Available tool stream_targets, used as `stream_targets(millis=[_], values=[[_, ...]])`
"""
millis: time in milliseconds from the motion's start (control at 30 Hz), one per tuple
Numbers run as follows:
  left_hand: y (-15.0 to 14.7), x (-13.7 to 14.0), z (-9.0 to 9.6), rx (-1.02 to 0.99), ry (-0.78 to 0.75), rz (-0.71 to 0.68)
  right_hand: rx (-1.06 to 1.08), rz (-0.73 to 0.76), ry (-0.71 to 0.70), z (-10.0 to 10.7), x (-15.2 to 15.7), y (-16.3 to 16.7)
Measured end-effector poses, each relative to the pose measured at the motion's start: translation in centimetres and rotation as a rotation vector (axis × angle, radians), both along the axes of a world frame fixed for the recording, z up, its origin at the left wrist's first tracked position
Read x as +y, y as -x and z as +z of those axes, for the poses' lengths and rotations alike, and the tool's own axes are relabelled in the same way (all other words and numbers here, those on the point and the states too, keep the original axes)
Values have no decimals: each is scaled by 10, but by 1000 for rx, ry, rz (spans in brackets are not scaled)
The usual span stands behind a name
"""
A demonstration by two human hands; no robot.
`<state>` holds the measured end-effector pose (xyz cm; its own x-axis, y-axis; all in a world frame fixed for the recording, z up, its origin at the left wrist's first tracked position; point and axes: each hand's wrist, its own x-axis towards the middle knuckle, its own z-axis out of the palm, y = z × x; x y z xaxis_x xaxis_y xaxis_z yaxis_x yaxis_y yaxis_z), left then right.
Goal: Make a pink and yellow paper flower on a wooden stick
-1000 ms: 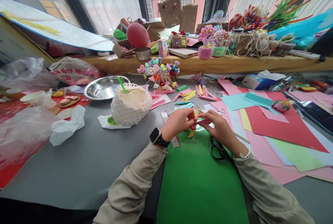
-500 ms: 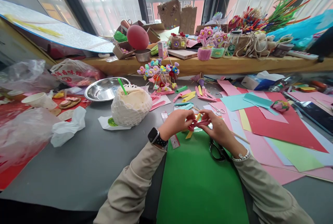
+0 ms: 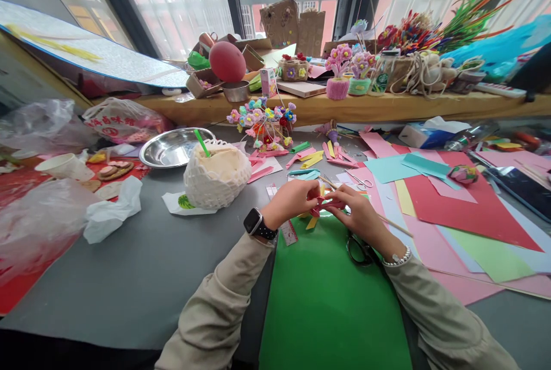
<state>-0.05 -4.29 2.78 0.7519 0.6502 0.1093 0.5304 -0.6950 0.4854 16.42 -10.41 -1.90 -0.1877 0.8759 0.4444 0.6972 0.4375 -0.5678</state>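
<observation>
Above the far end of a green sheet (image 3: 336, 301), my left hand (image 3: 294, 201) and my right hand (image 3: 353, 212) pinch a folded pink paper strip (image 3: 329, 203) between them. Both hands are closed, fingertips close together, and they hide part of the strip. Just beneath lie yellow paper pieces (image 3: 312, 222). A ruler (image 3: 289, 233) pokes out under my left wrist. Black-handled scissors (image 3: 358, 250) rest by my right wrist, their blades mostly hidden. Beyond my right hand is a small pair of silver scissors (image 3: 360, 180).
Left of my hands stands a coconut (image 3: 217, 178) in white foam net with a green straw, near a metal plate (image 3: 172, 149). Coloured paper sheets (image 3: 469, 209) overlap at the right. Behind are pipe-cleaner flowers (image 3: 262, 120), folded strips (image 3: 340, 158) and a crowded wooden ledge (image 3: 297, 109).
Both hands stay in nearly the same place on the pink strip. The right fingers have shifted slightly and the strip is turned a little, with a thin stick now showing above them.
</observation>
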Motion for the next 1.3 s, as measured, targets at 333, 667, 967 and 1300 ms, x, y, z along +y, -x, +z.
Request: stream_targets(millis=[333,667,967,1300], values=[[-11,-5,7,156,-202,22,22,-8,-5,2,-1,1],[9,26,-8,-410,890,20,131,38,-5,7,-1,-7],[-10,11,-27,-656,1193,39,144,8,-39,13,-3,-8],[-15,3,-30,-720,1184,200,-62,-161,-329,13,-6,-6]])
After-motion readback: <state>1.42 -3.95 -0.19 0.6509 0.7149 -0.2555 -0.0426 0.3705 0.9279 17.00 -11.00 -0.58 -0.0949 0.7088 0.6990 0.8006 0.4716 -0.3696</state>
